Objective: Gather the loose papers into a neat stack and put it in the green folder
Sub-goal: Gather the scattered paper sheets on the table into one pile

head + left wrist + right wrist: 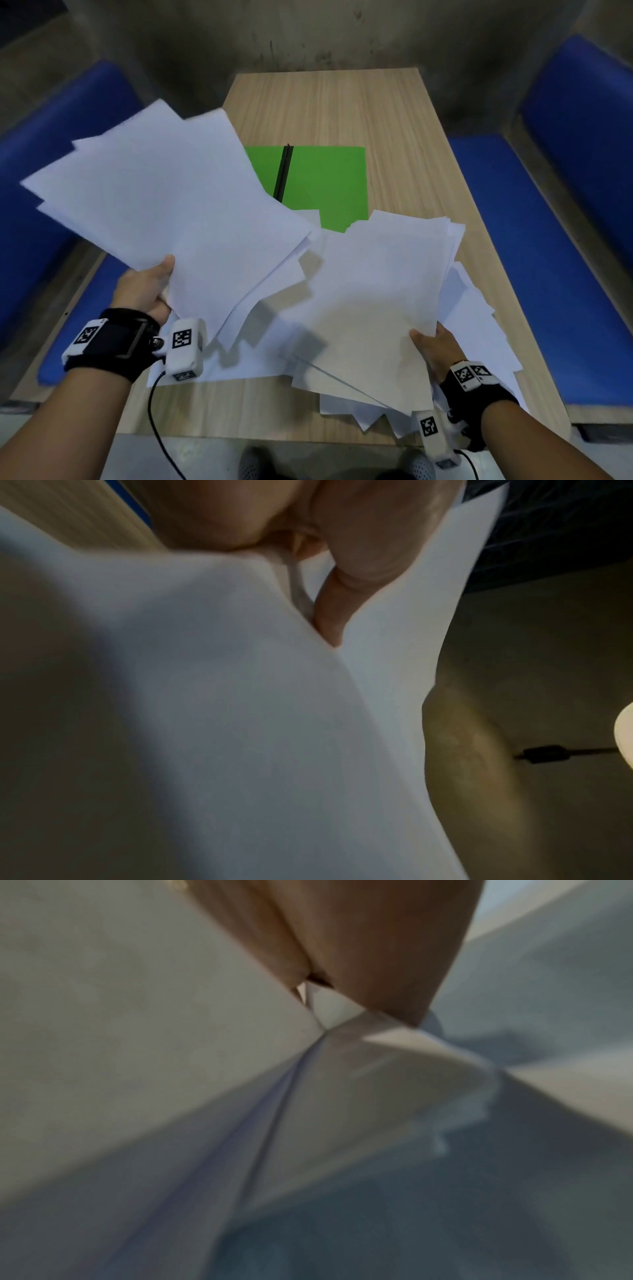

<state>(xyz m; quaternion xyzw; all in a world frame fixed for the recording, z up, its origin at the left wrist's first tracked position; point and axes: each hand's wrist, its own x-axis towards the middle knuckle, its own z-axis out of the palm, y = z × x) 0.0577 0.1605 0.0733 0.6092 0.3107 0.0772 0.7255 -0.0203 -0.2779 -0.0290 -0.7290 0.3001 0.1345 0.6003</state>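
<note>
Gripping a fanned sheaf (164, 192), the left hand (145, 291) should lower it onto the right hand (436, 349)'s pinched bundle (373, 301), then square edges before the green folder (322, 185).

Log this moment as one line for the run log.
left hand: holds paper bundle raised | right hand: holds second bundle | loose sheets: on table | green folder: open, no stack inside

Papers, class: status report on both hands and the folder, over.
Left hand grips a lifted sheaf. Right hand grips a second sheaf. Papers still loose. Folder open, near corner covered.
</note>
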